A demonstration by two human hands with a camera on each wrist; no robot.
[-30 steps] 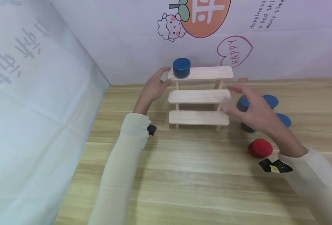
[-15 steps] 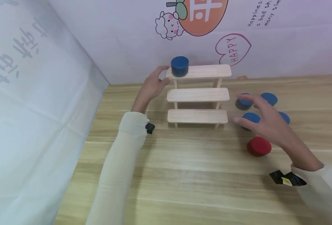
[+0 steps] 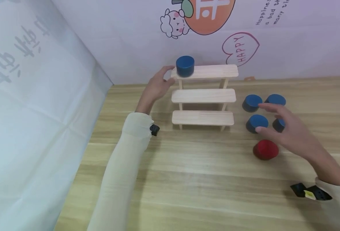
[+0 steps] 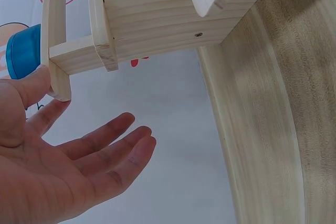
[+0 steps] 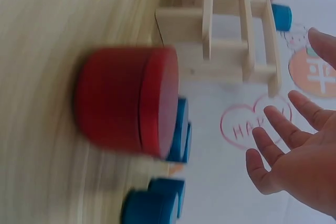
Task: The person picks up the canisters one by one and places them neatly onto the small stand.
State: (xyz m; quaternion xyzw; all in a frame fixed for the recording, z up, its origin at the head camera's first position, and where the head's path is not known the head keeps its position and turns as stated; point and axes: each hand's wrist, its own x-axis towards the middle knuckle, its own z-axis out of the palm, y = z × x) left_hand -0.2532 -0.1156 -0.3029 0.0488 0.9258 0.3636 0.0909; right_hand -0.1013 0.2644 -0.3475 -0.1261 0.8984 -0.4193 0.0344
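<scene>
A small three-tier wooden display shelf [image 3: 203,96] stands against the back wall. My left hand [image 3: 157,86] pinches the left end of its top tier between thumb and index finger; the other fingers extend loosely in the left wrist view. One round blue tin [image 3: 185,66] sits on that tier, close to the left fingertips. My right hand [image 3: 291,133] is held above the table with spread, slightly bent fingers and nothing in its grasp. Beneath and beside it are several blue tins [image 3: 252,102]. A red lidded tin [image 3: 266,149] stands nearer the front, below the right thumb.
The wood-grain table [image 3: 187,179] carries the shelf and the loose tins. A white printed sheet [image 3: 129,41] covers the back wall, and a pale cloth [image 3: 43,128] hangs along the left side. The lower two tiers hold nothing.
My right hand has moved right and toward the front, away from the shelf's right side, uncovering the blue tins. The left hand stays at the top tier.
</scene>
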